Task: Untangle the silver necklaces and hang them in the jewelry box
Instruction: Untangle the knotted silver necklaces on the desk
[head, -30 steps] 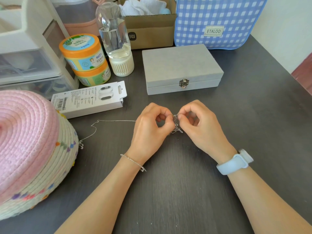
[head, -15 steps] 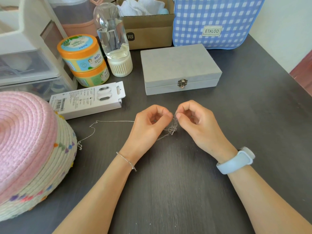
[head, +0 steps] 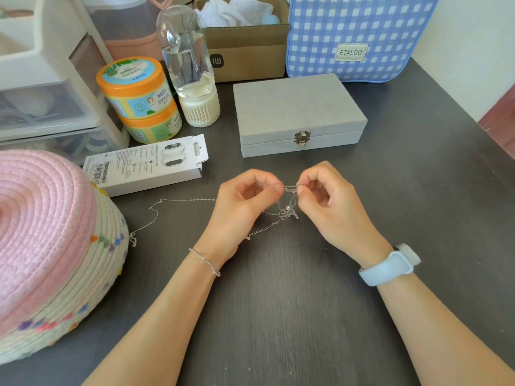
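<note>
Left hand (head: pixel 245 207): fingers curled, thumb and forefinger pinching the chain at the top of the knot; it rests on the dark table (head: pixel 418 176)
Right hand (head: pixel 331 207): fingers curled too, fingertips (head: pixel 300 188) pinching the same short piece of chain from the other side; both hands are equally near to the knot
Silver necklaces (head: pixel 288 211): the tangled clump hangs between the two hands, just under the pinched piece; a small pendant seems to be inside it, but it is too fine to tell clearly
Loose strand (head: pixel 156 213): one free chain runs out from behind the left hand toward 9 o'clock, then bends toward 7 o'clock and ends near the pink woven basket (head: pixel 55 246); so the long axis lies left to right
Key relation: in my judgement the hands must pull apart along this axis, gently, to loosen the knot
Jewelry box (head: pixel 298 112): grey, at 12 o'clock from the hands, well apart; lid down and clasp (head: pixel 302 137) seemingly fastened, inside hidden
Cardboard box (head: pixel 248 54): open, white cloths inside
</note>
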Tool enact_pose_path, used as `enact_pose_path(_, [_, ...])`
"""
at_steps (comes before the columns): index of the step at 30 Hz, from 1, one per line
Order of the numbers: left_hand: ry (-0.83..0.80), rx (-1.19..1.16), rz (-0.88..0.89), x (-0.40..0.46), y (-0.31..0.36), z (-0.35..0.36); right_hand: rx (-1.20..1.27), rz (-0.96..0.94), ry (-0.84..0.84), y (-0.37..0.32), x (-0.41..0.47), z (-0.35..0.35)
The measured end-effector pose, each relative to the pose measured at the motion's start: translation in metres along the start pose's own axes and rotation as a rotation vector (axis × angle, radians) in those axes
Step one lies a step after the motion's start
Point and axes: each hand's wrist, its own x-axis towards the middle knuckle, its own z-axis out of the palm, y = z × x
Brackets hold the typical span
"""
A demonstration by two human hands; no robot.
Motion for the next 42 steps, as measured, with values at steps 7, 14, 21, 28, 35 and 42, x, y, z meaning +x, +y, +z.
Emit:
enact_pose_path(7, [-0.014, 0.114, 0.004, -0.001, -0.002, 0.005, 0.249, 0.104, 0.065, -0.008, 0.000, 0.000])
enact_pose_path(14, [0.072, 0.184, -0.003, -0.003, -0.003, 0.007, 0.344, 0.189, 0.007, -0.010, 0.000, 0.000])
enact_pose_path(21, [0.076, 0.227, 0.027, -0.005, -0.003, 0.010, -0.069, 0.197, 0.040, -0.008, -0.002, 0.006])
enact_pose_path(28, [0.016, 0.234, 0.031, -0.007, -0.001, 0.012, 0.289, 0.311, -0.032, -0.009, 0.002, 0.000])
enact_pose_path(35, [0.029, 0.144, 0.005, -0.005, -0.001, 0.011, 0.771, 0.440, -0.050, -0.008, 0.005, -0.002])
enact_pose_path(42, [0.049, 0.086, -0.018, -0.004, 0.002, 0.009, 0.682, 0.380, -0.074, -0.010, 0.003, -0.007])
